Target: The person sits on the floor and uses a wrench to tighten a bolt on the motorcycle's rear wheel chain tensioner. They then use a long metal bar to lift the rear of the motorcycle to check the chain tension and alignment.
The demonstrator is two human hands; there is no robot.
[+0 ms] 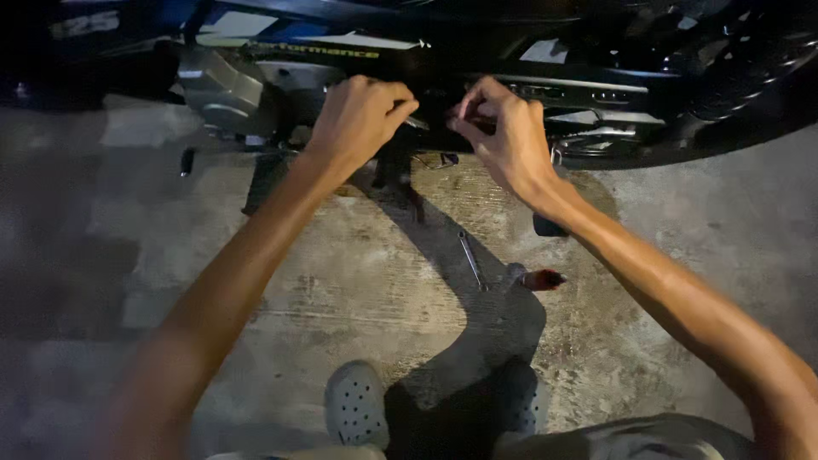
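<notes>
Your left hand (362, 119) and right hand (503, 132) work at the motorcycle's underside (545, 94), fingers pinched together on something too dark to identify. A wrench (470, 260) lies on the concrete floor (358, 281) within reach.

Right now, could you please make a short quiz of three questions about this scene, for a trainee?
1. True or false: both hands are at the lower side of the motorcycle.
2. Which tool lies on the concrete floor between the arms? A) wrench B) hammer C) saw
3. Fill in: the right hand pinches with its ____ a small part, too dark to name.

Key:
1. True. The left hand is curled beside the right one.
2. A, the wrench, next to a red-tipped tool.
3. fingers
</notes>
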